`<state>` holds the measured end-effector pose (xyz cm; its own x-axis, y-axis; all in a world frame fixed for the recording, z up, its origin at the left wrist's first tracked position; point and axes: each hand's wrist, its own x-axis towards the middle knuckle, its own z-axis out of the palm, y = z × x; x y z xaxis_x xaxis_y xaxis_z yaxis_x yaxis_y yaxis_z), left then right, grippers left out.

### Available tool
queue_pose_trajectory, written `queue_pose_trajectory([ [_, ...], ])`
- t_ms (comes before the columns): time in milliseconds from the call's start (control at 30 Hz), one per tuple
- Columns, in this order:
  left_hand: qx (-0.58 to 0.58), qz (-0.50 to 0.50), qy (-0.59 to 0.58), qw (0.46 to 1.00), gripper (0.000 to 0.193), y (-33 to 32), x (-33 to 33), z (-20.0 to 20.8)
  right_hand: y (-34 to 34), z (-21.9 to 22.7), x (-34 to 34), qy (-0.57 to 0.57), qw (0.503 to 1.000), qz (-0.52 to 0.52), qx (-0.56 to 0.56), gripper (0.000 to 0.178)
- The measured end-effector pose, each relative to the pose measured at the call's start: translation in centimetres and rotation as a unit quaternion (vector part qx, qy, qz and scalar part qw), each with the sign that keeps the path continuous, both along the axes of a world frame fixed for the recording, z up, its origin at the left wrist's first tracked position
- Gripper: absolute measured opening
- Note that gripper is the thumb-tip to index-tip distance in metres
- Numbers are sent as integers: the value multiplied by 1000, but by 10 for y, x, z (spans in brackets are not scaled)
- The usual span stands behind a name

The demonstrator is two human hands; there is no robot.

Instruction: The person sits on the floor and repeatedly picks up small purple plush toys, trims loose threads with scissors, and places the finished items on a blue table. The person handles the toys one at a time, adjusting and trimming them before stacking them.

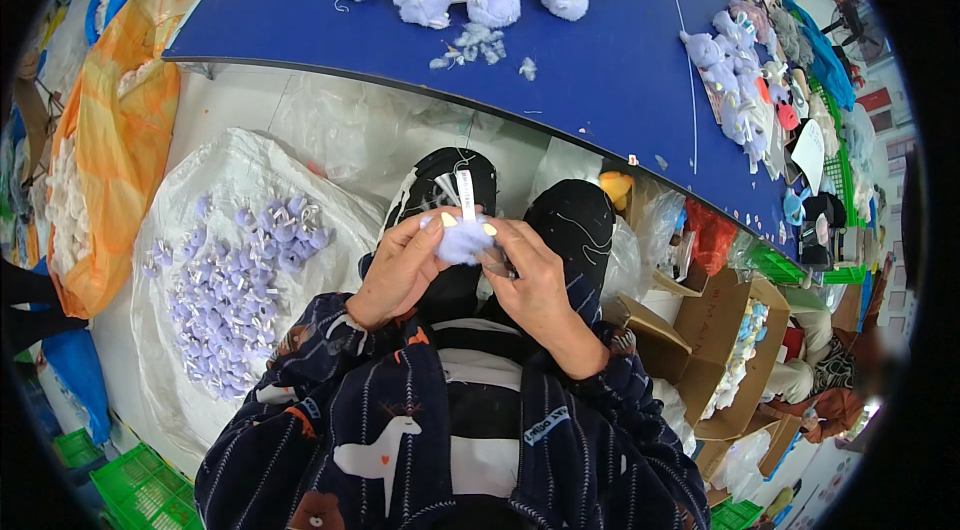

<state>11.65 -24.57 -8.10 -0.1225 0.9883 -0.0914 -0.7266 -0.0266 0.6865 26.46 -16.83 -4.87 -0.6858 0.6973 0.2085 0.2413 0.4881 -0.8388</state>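
Above my lap I hold a small lilac plush toy [465, 243] with yellow tips and a white label standing up from it. The fingers of my left hand [400, 267] pinch its left side. My right hand [537, 280] grips its right side, thumb and fingers closed on the fluff. A small dark grey item shows by the right fingers, too unclear to name. Loose white threads rise beside the label.
Lilac plush toys [425, 0] are heaped on the blue table [600, 50], with fluff scraps [470, 45] near its edge. A white sack [165, 350] on my left holds many more. Cardboard boxes [730, 330] stand to the right; a person [840, 370] sits beyond them.
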Motion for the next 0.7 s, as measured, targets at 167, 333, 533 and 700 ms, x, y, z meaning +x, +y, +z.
queue_pose_trajectory([
  [167, -23, 15, -67, 997, 33, -1, 12, -5, -1, -19, -1, 40, 997, -35, 55, 33],
  [333, 8, 80, 233, 969, 41, -2, 15, -9, -5, -25, -2, 44, 994, -94, -16, 18],
  [533, -7, 74, 204, 976, 40, -6, 5, -13, 6, -10, -2, 109, 973, -79, -186, 12],
  [700, 6, 82, 254, 964, 33, -7, 8, -7, 8, -11, -2, 112, 967, -47, -226, 13],
])
